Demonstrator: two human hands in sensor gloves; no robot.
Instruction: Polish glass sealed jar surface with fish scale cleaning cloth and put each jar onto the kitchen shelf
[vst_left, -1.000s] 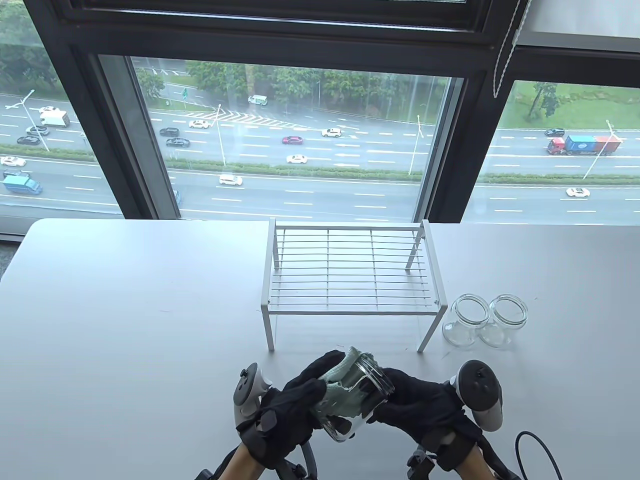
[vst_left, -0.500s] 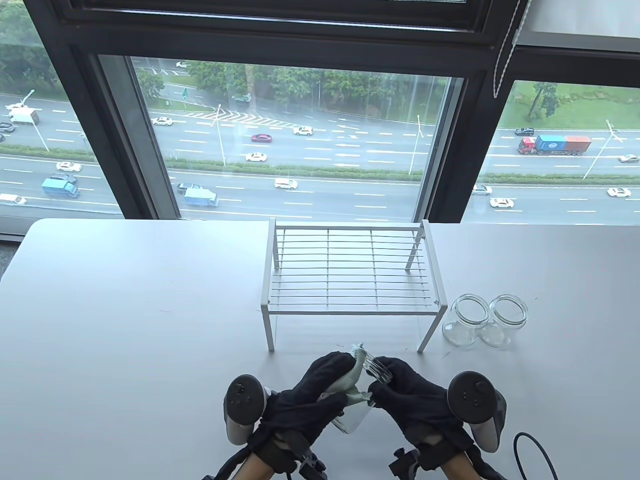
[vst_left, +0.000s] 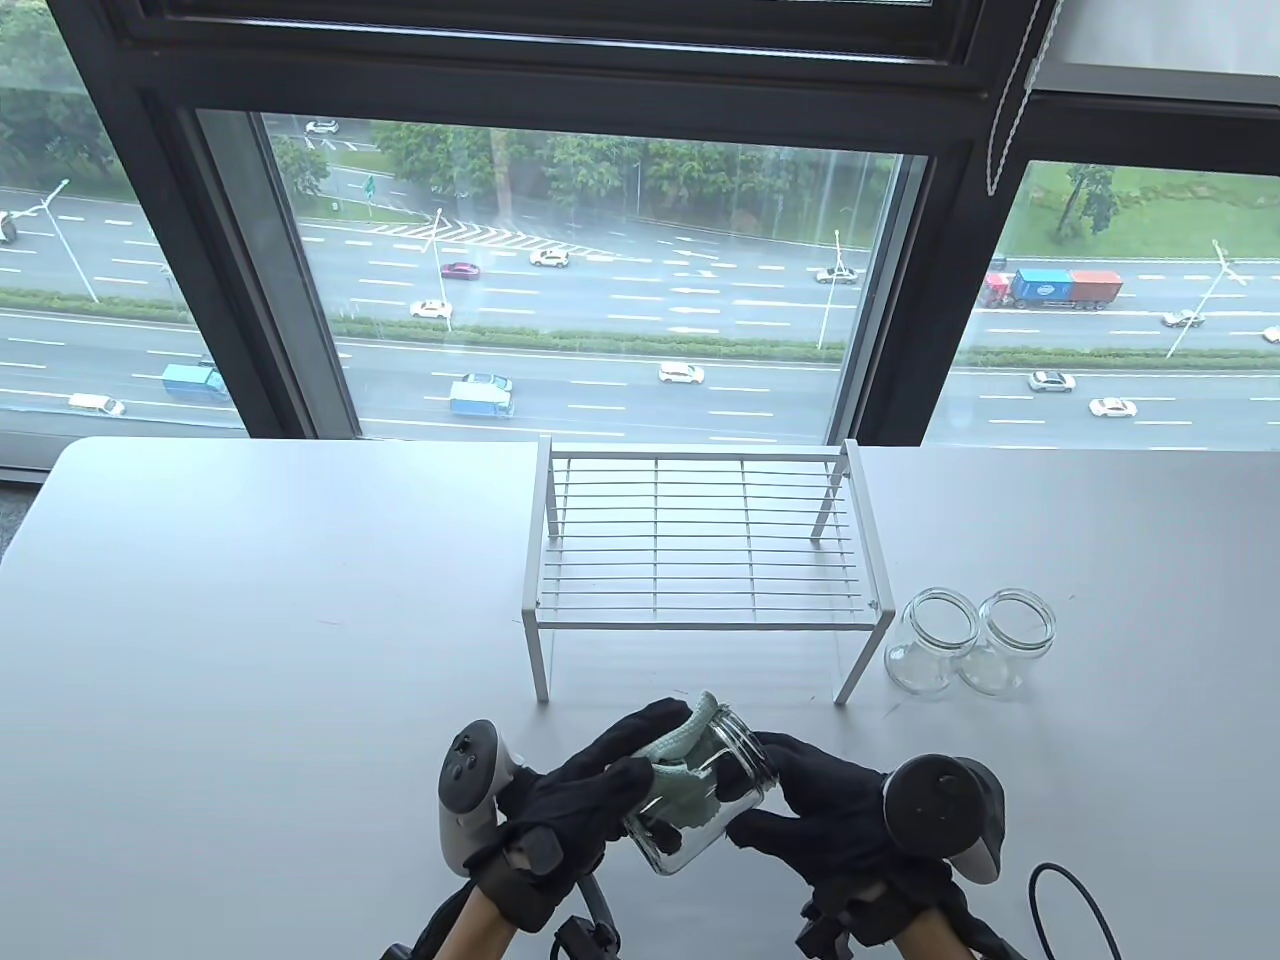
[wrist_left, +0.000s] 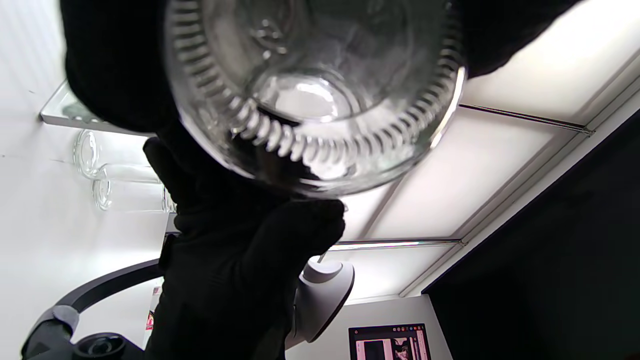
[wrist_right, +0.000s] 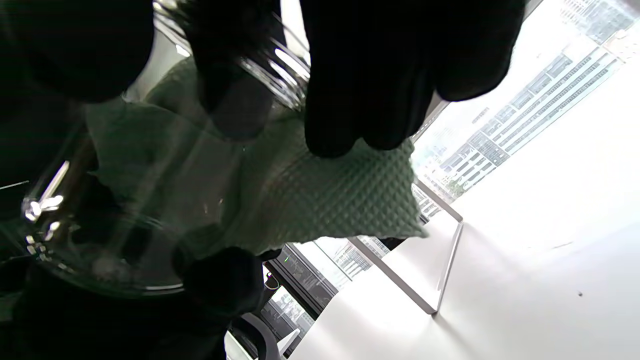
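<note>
jar (vst_left: 712, 795) tilted btwn left hand (vst_left: 580, 800) w/ cloth (vst_left: 680, 770) & right hand (vst_left: 830, 810)

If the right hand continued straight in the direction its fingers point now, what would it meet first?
The right hand points up-left in the table view, and its grip is already on the glass jar. Just beyond come the green cloth and the left hand. Depth past them is unclear.

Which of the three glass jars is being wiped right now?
The jar held tilted between both hands, with the green cloth against it. The other two jars stand untouched, right of the shelf.
</note>
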